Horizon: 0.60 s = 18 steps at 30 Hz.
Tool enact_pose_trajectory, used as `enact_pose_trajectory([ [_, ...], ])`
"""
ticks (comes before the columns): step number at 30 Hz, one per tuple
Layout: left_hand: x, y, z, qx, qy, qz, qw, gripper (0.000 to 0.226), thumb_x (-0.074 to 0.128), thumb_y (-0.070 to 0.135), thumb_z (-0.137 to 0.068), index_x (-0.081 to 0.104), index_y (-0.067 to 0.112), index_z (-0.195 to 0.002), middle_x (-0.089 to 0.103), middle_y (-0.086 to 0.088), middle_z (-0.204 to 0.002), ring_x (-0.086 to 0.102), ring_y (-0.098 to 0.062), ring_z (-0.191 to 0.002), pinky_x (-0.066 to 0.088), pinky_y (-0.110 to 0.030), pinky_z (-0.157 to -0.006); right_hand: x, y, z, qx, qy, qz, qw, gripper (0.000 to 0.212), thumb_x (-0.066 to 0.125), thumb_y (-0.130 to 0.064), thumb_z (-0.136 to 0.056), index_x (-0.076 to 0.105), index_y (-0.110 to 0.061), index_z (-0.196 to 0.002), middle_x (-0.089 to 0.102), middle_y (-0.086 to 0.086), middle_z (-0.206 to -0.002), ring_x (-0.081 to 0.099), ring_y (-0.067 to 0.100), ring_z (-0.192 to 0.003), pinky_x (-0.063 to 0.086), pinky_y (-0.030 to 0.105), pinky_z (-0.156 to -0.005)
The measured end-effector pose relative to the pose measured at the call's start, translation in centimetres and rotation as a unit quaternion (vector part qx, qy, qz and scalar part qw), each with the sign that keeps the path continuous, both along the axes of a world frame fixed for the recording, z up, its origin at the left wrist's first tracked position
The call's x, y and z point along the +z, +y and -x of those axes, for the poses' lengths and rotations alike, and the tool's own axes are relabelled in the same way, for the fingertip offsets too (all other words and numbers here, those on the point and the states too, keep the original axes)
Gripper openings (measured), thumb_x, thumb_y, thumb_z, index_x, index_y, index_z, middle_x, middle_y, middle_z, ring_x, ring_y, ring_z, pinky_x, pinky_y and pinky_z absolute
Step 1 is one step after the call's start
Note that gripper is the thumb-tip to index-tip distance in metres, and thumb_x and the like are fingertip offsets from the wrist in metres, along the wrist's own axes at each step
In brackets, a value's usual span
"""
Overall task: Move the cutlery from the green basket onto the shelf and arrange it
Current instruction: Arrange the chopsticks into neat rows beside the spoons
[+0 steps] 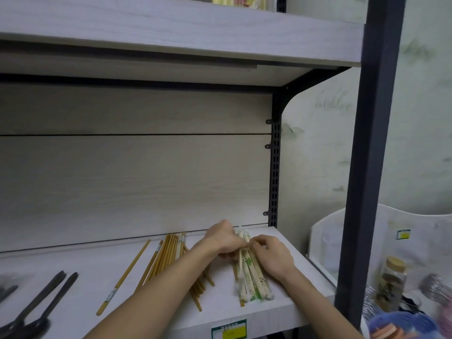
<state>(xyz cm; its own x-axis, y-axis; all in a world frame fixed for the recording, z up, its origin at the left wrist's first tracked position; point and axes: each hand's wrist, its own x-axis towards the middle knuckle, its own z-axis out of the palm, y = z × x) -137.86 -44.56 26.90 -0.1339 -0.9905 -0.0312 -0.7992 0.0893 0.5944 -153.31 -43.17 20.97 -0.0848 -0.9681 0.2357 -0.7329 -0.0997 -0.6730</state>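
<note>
On the pale wooden shelf [288, 250], near its right end, lies a bunch of wrapped disposable chopsticks [252, 277] in clear packets with green print. My left hand [222, 238] and my right hand [271, 253] both grip the far half of this bunch, fingers curled round the packets. To the left lies a bundle of bare brown chopsticks [166, 255], partly under my left forearm. A single chopstick [124, 275] lies apart, further left. The green basket is not in view.
Black utensils [41, 302] lie at the shelf's left end. A black upright post [367, 167] stands at the right. Beyond it are a white divider [327, 231], a cork-lidded glass jar [391, 282] and metal whisks [435, 287]. An upper shelf board [171, 33] hangs overhead.
</note>
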Motion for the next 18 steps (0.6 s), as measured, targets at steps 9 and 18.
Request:
enact_pose_trajectory([
  [9, -1.6, -1.0, -2.0, 0.036, -0.067, 0.130, 0.989, 0.023, 0.066, 0.034, -0.092, 0.079, 0.016, -0.088, 0.076, -0.002, -0.081, 0.074, -0.019, -0.076, 0.062, -0.038, -0.075, 0.3, 0.4, -0.1, 0.006, 0.025, -0.001, 1.000, 0.051, 0.061, -0.064, -0.085, 0.066, -0.030, -0.124, 0.068, -0.014, -0.120, 0.063, 0.012, -0.111, 0.047, 0.028, -0.090],
  [18, -2.4, -1.1, -1.9, 0.032, -0.139, 0.051, 0.988, 0.045, 0.072, 0.060, -0.073, 0.075, 0.015, -0.080, 0.069, 0.002, -0.075, 0.068, -0.019, -0.077, 0.048, -0.031, -0.064, 0.4, 0.6, -0.1, 0.018, 0.061, 0.003, 0.998, 0.044, 0.065, -0.051, -0.087, 0.065, -0.033, -0.127, 0.065, -0.015, -0.129, 0.061, 0.009, -0.115, 0.046, 0.026, -0.093],
])
